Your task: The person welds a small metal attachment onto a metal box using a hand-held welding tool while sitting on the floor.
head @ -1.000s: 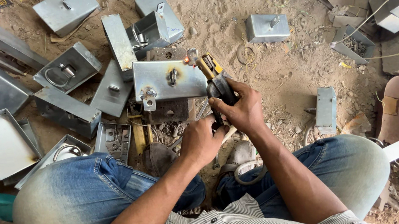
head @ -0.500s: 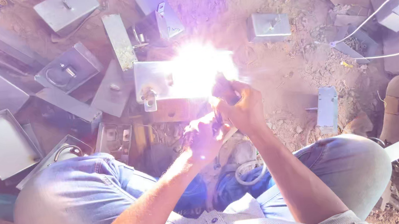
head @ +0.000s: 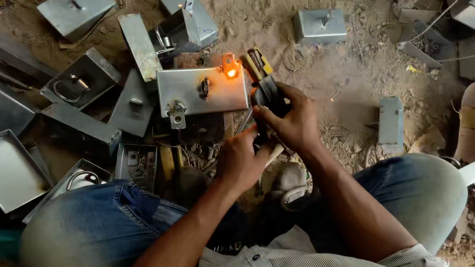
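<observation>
Box (head: 202, 90): flat grey sheet steel, corner glowing orange.
Hands: right (head: 292, 123) and left (head: 240, 161) clench the holder (head: 261, 81).
Change: white flash gone.

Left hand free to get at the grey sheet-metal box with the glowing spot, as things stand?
Probably yes: the left hand sits just below the grey sheet-metal box, with only small scrap between. Its fingers touch the black-handled tool, though.

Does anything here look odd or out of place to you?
Yes: a small tab on the top right corner of the metal box glows orange. It lies just beyond the right hand and left hand, which grip a tool.
</observation>
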